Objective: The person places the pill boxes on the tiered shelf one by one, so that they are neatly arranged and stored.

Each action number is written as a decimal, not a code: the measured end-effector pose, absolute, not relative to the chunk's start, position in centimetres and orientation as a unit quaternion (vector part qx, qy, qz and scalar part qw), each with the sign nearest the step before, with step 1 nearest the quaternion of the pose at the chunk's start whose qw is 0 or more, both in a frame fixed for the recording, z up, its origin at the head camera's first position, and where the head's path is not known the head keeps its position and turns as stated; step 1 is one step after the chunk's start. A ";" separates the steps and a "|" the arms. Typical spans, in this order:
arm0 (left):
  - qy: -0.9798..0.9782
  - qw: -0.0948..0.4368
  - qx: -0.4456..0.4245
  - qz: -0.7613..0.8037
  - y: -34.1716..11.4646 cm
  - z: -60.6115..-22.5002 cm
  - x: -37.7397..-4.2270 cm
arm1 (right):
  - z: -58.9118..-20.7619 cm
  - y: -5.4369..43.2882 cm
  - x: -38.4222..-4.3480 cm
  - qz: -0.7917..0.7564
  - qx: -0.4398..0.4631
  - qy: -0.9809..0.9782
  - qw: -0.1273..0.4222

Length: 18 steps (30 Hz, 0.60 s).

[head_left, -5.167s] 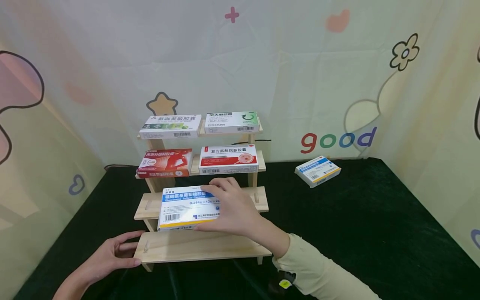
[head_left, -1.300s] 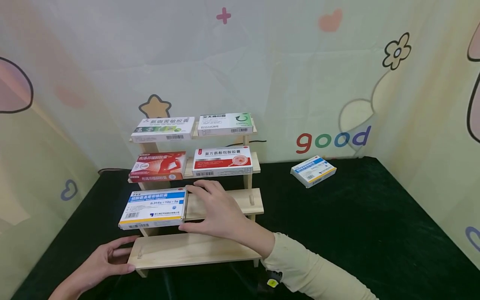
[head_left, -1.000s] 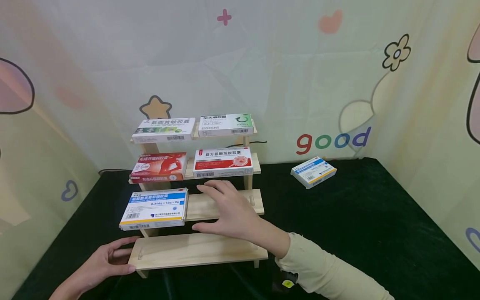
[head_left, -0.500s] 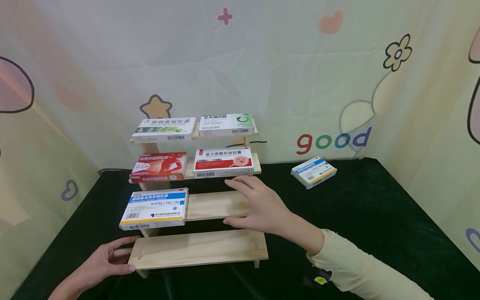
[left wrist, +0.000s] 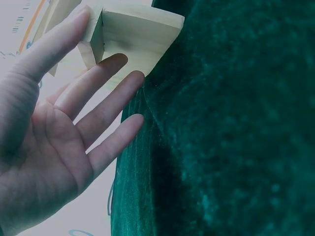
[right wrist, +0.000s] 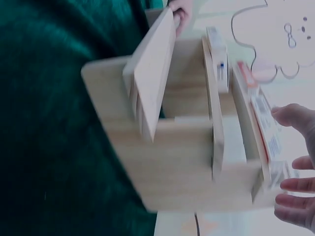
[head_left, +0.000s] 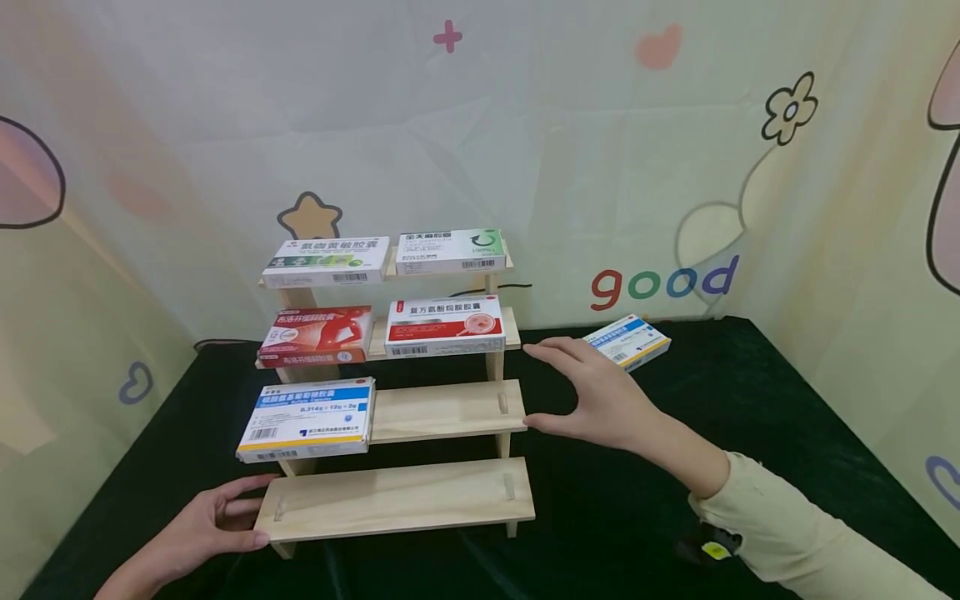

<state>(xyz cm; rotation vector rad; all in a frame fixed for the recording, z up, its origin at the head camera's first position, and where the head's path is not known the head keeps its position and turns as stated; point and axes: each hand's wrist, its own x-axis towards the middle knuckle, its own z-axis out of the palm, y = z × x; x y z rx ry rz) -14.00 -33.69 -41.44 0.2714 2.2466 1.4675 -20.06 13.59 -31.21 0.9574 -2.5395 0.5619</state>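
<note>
In the head view my left hand (head_left: pixel 198 529) holds the left end of the lowest shelf of a wooden step stand (head_left: pixel 397 500), thumb at the front corner, index finger at the back one. The left wrist view shows its other fingers (left wrist: pixel 110 110) extended under the shelf's end. My right hand (head_left: pixel 600 400) is in the air right of the stand, thumb and fingers apart, holding nothing. It partly hides a blue-and-white medicine box (head_left: pixel 630 340) lying on the dark green cloth. A larger blue-and-white medicine box (head_left: pixel 307 417) lies on the third shelf's left end, slightly overhanging.
On the second shelf lie a red medicine box (head_left: pixel 315 333) and a red-and-white one (head_left: pixel 445 323). The top shelf bears two white-and-green boxes (head_left: pixel 326 258). A patterned curtain (head_left: pixel 555 167) hangs behind the green cloth (head_left: pixel 600 517).
The larger blue-and-white box slid left along the third shelf, and my right hand let go of it. That hand then moved right, off the stand. My left hand stayed at the stand.
</note>
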 end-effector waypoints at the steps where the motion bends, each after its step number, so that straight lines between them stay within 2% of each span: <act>1: 0.811 0.221 0.100 0.532 -33.7 -41.4 -14.0 | -31.1 14.1 -20.2 0.197 0.333 -0.904 0.180; 10: 0.803 0.218 0.119 0.541 -33.7 -41.5 -14.1 | -31.0 18.7 -22.8 0.179 0.302 -0.922 0.161; 18: 0.807 0.217 0.117 0.537 -33.8 -41.5 -14.0 | -32.2 21.9 -25.2 0.184 0.263 -0.939 0.122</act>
